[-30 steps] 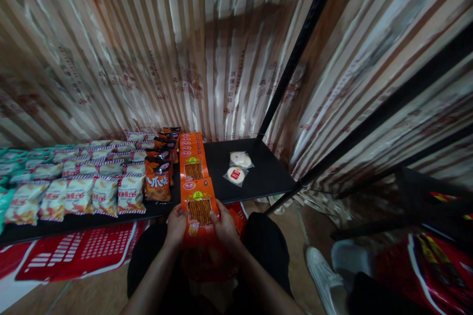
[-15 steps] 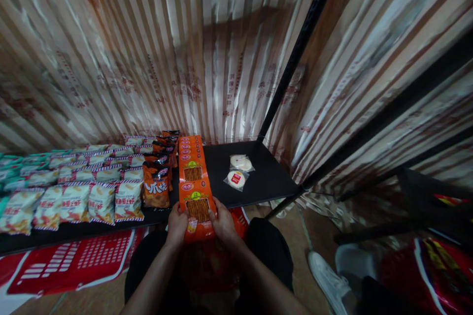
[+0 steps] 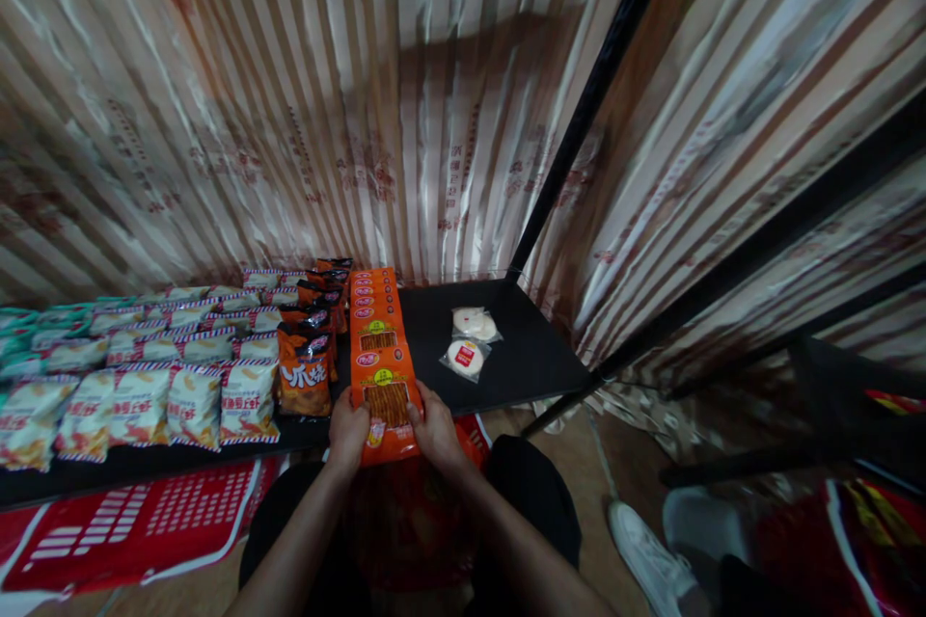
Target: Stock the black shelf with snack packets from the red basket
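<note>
An orange snack packet (image 3: 388, 407) with a clear window lies at the shelf's front edge, at the near end of a column of overlapping orange packets (image 3: 374, 301). My left hand (image 3: 348, 431) is closed on its left side, and my right hand (image 3: 435, 426) grips the right side, thumb on top. Just left of the column stand orange and black snack bags (image 3: 305, 371) in a row. To the right, flat round white items in clear wrappers (image 3: 467, 357) lie on the black shelf (image 3: 515, 374).
Rows of white snack bags (image 3: 250, 400) and green bags (image 3: 25, 335) fill the shelf's left side. A black post (image 3: 571, 149) rises at the back right corner before a striped curtain (image 3: 434, 116). Below are a red bag (image 3: 137, 521) and a white shoe (image 3: 647, 554).
Both hands keep hold of the near orange packet, which has shifted very slightly forward onto the column. The view has moved a little.
</note>
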Motion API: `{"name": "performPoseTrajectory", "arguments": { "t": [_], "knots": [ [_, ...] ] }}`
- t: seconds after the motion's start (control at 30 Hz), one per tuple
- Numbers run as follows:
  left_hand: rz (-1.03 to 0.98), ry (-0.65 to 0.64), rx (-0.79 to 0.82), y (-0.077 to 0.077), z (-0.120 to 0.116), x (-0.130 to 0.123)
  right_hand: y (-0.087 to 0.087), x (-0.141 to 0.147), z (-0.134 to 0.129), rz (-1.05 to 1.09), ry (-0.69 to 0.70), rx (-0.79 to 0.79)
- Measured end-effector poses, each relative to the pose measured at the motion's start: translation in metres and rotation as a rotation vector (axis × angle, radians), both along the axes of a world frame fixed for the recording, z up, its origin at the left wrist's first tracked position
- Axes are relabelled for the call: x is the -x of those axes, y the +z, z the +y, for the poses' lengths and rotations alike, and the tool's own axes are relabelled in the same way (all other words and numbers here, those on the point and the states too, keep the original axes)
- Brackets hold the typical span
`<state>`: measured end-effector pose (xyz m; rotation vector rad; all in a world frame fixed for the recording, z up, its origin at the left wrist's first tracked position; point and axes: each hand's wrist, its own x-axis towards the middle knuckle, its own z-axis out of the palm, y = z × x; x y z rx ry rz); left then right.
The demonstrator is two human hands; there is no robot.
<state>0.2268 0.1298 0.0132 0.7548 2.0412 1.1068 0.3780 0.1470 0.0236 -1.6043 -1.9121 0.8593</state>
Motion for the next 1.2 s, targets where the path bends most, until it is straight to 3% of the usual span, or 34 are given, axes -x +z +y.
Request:
{"name": "performPoseTrajectory", "arguments": {
  "t": [0.37,1.2],
  "knots": [
    [0.107,-0.074,0.048,0.002,0.017,0.003,-0.002,0.005,0.016,0.04,-0.013,-0.002],
    [0.246,-0.09,0.141,0.001,0.046,0.008,-0.005,0.015,0.046,-0.014,-0.015,-0.003]
  ]
}}
